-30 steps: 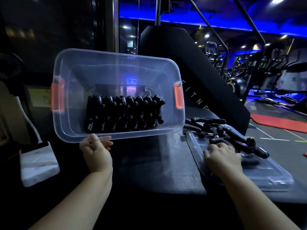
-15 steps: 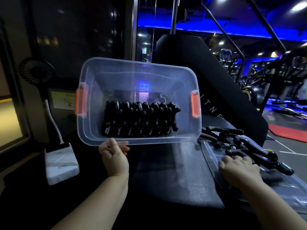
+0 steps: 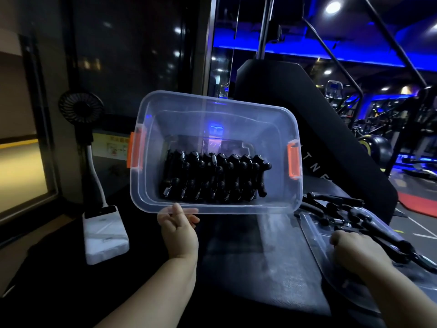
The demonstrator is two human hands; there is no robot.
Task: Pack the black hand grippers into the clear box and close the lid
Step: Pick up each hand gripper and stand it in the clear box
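Nearest the camera, two bare forearms reach out over a dark padded surface (image 3: 236,268). At the right, the right hand (image 3: 354,250) lies knuckles-up on the clear lid (image 3: 314,235), which rests flat on the surface; its fingers are curled down among the loose hand grippers (image 3: 369,227) heaped on the lid, but whether they have closed on one cannot be told from this angle. The loose ones sprawl from the lid's far edge down toward the right border of the view, their black handles crossing one another, with a bit of steel spring showing.

Left of centre, the left hand (image 3: 178,229) pinches the near rim of the clear box (image 3: 212,107), thumb on top of the rim and fingers folded beneath it. It holds the box tipped up, with the opening toward the camera. Inside, a row of packed hand grippers (image 3: 215,178) sits tight together against the lower wall, springs visible at both ends. An orange latch (image 3: 134,150) hangs at the left end and another orange latch (image 3: 294,160) at the right.

Farther left on the surface lies a white power bank (image 3: 105,235), with a white stalk rising to a small black fan (image 3: 81,107). Behind the box stands a black machine shroud (image 3: 307,110) bearing pale letters, partly hidden by the box. Beyond it, blue-lit gym equipment fills the background.
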